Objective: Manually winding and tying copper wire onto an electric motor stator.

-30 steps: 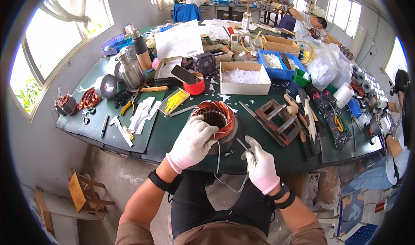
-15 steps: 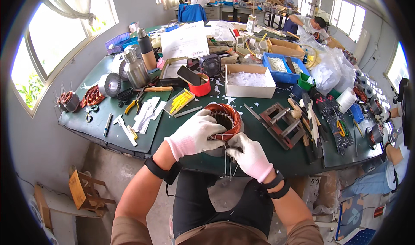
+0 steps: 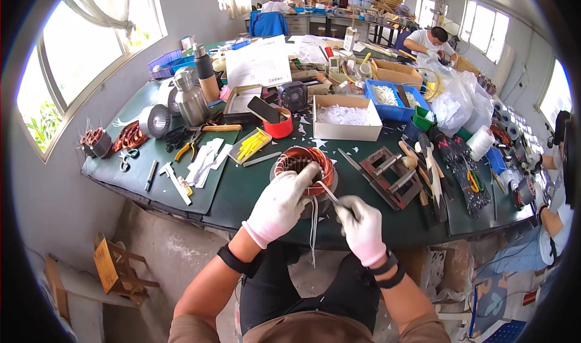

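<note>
A round motor stator with copper windings (image 3: pixel 310 163) stands at the near edge of the green table (image 3: pixel 242 186). My left hand (image 3: pixel 281 204), in a white glove, rests on the stator's near rim with fingers reaching into its bore. My right hand (image 3: pixel 361 228), also gloved, is closed on a thin metal tool (image 3: pixel 328 193) whose tip points at the stator's near side. White strings (image 3: pixel 313 225) hang from the stator down over the table edge between my hands.
A wooden and metal frame (image 3: pixel 387 175) and hand tools (image 3: pixel 436 173) lie right of the stator. White paper strips (image 3: pixel 206 158), yellow strips (image 3: pixel 253 143), a red cup with a phone (image 3: pixel 277 125), a white box (image 3: pixel 346 116), flasks (image 3: pixel 192 101) and other people's hands at the far benches and right edge.
My right hand rose from below the table edge to the stator's near side with the thin tool. My left hand stayed on the stator. The view shifted slightly.
</note>
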Demonstrator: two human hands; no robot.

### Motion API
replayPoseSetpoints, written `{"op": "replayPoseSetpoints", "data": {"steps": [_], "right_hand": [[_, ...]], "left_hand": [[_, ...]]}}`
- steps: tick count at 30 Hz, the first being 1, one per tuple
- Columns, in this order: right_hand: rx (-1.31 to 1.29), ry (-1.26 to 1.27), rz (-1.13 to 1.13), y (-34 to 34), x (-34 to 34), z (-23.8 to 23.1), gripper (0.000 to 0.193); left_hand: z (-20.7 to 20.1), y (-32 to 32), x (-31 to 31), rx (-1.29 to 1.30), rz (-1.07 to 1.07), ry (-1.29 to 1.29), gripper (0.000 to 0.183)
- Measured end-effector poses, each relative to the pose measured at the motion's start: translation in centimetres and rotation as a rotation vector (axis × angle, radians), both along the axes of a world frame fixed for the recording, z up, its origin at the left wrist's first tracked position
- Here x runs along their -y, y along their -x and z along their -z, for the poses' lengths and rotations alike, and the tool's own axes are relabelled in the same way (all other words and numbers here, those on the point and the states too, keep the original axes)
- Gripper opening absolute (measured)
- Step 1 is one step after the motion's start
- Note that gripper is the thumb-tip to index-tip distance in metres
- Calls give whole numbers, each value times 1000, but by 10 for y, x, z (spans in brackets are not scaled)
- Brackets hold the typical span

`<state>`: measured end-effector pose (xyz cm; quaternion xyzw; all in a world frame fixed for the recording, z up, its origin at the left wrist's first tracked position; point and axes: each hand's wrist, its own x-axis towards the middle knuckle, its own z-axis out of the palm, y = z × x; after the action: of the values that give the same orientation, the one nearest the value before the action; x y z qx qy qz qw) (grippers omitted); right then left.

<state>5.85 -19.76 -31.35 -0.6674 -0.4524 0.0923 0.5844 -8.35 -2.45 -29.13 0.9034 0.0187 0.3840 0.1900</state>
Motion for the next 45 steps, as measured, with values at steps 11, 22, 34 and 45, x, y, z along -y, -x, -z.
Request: {"op": "replayPoseSetpoints", "data": {"steps": [11, 22, 34, 45], "right_hand": [[-358, -243, -274, 30, 24, -11, 32], [278, -146, -277, 13, 98, -36, 19], [296, 88, -46, 22, 12, 28, 24], [548, 244, 58, 27, 10, 31, 40]], "left_hand": [[13, 1, -11, 99, 89, -36, 42], [15, -2, -6, 105, 42, -22, 37], [13, 1, -7, 116, 52, -28, 36], [18, -1, -6, 144, 41, -25, 33]]}}
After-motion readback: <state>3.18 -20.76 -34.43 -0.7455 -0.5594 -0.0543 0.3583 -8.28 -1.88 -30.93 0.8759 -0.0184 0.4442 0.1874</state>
